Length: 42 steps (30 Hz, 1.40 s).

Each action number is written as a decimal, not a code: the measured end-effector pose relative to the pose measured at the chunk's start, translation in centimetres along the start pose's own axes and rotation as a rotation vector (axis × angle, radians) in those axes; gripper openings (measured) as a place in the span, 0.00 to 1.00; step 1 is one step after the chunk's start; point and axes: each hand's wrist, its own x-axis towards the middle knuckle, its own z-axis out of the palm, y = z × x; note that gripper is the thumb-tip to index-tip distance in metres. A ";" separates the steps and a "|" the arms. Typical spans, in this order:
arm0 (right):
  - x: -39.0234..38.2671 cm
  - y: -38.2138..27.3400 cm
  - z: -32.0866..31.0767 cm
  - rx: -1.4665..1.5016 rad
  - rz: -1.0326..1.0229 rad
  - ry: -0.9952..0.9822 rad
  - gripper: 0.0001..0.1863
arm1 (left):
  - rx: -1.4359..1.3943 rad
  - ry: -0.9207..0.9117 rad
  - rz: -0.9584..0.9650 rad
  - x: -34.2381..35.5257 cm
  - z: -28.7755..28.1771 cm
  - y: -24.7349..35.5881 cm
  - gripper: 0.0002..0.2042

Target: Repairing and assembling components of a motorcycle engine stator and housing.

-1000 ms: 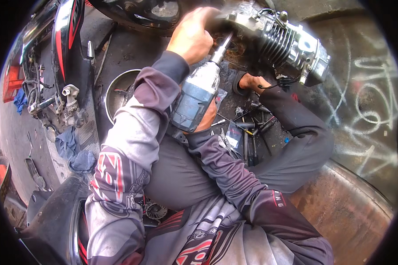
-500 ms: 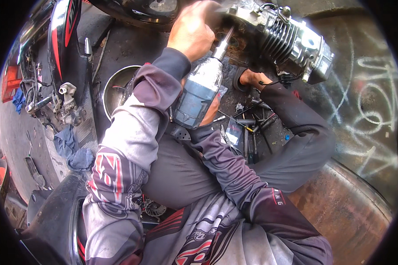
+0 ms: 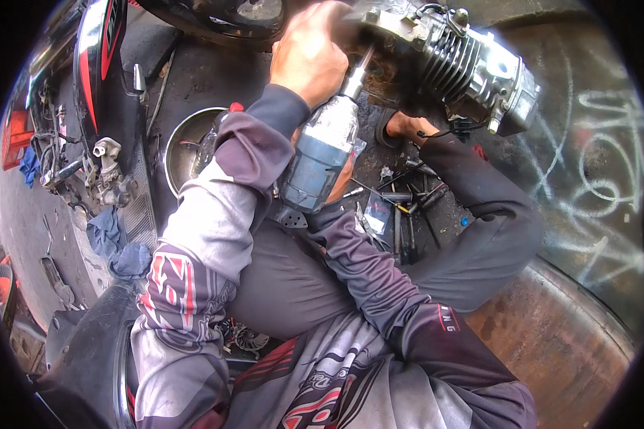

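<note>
We see a power tool (image 3: pixel 319 159) with a shiny metal nose (image 3: pixel 334 118) and a dull, plastic-looking back (image 3: pixel 313 174). The engine (image 3: pixel 476 74) is ridged metal. We see a smooth metal bowl (image 3: pixel 178 156), wrinkly cloth rags (image 3: pixel 129 259), a glossy panel (image 3: pixel 104 86) and dull cloth trousers (image 3: pixel 286 282).

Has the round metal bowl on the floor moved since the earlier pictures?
No. Judged against the silver metal part to its left, the bowl keeps about the same gap; the left sleeve hides some of it.

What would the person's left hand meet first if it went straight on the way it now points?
Most likely the metal engine casing, up and right of the left hand. Depth is unclear and the hand's far edge is blurred, so it may already be touching.
</note>
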 end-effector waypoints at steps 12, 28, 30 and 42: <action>0.3 -0.4 -0.8 0.013 0.115 -0.125 0.11 | -0.021 -0.035 -0.084 0.4 -0.4 1.3 0.22; -1.0 0.9 0.0 -0.181 0.056 -0.144 0.16 | -0.942 -0.603 -0.877 -0.4 -1.8 0.4 0.11; -2.3 0.0 -1.1 -0.290 -0.034 -0.131 0.16 | -0.925 -0.637 -0.917 -1.3 -2.7 0.9 0.11; -2.7 1.6 -4.6 -0.107 0.184 -0.196 0.21 | -0.948 -0.679 -0.933 -2.2 0.6 3.0 0.13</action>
